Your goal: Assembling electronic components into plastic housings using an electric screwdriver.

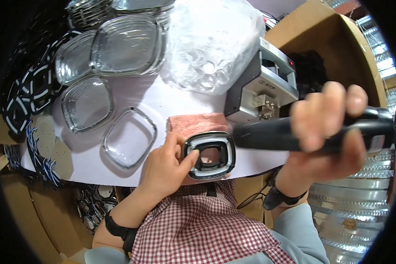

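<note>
My left hand grips a rounded-square black housing with a pale ring and an open middle, the thumb lying over its left rim. The housing is above a folded pink cloth at the table's front edge. On the right, my right hand, slightly blurred, is wrapped around a long black handheld tool that looks like a small blower or vacuum. Its narrower end points left, close to the housing's right side. A clear rounded-square cover lies flat to the left of my left hand.
Stacked clear covers stand at the back left, beside black ring parts and blue-white wires. Behind the cloth are a clear plastic bag of round pieces and a grey machine. An open cardboard box stands far right, above metallic reels.
</note>
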`<action>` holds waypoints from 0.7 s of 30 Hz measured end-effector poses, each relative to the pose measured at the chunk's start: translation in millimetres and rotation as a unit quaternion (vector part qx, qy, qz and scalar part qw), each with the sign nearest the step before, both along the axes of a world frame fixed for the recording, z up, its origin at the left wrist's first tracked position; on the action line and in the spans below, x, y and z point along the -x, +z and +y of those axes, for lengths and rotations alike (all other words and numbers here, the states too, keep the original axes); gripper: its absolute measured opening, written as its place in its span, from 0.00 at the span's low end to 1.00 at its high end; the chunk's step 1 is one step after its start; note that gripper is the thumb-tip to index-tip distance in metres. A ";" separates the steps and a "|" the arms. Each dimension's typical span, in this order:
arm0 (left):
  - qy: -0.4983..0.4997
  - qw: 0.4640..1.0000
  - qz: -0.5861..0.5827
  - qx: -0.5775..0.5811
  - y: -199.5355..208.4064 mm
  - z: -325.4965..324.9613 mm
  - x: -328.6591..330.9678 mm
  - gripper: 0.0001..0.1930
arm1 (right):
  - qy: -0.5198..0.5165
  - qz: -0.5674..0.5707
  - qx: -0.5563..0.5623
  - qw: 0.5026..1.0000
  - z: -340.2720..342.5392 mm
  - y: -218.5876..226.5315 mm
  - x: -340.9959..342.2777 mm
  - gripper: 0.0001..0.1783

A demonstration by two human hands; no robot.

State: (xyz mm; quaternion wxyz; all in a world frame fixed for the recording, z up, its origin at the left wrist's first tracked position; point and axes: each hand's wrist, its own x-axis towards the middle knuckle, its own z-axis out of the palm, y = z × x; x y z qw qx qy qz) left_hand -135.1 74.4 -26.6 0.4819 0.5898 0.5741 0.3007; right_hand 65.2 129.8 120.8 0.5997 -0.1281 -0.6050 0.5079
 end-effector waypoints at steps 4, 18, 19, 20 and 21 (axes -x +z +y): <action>-0.002 1.000 -0.017 -0.008 -2.7 1.8 0.2 0.12 | -0.159 -0.041 -0.056 0.985 4.3 4.5 -73.7 0.16; 0.026 0.991 -0.105 0.073 -6.6 -0.1 1.3 0.15 | -0.226 -0.127 -0.074 0.963 16.6 -28.7 -56.2 0.14; 0.026 0.991 -0.104 0.083 -5.0 1.3 0.5 0.15 | -0.220 -0.114 -0.079 0.966 14.2 -29.3 -57.7 0.14; -0.013 0.997 -0.054 0.044 -9.2 3.6 3.8 0.12 | -0.224 -0.106 -0.074 0.966 9.4 -33.3 -59.3 0.15; -0.010 0.998 -0.049 0.032 -3.6 4.0 1.7 0.12 | -0.222 -0.138 -0.083 0.962 4.4 -27.5 -63.9 0.16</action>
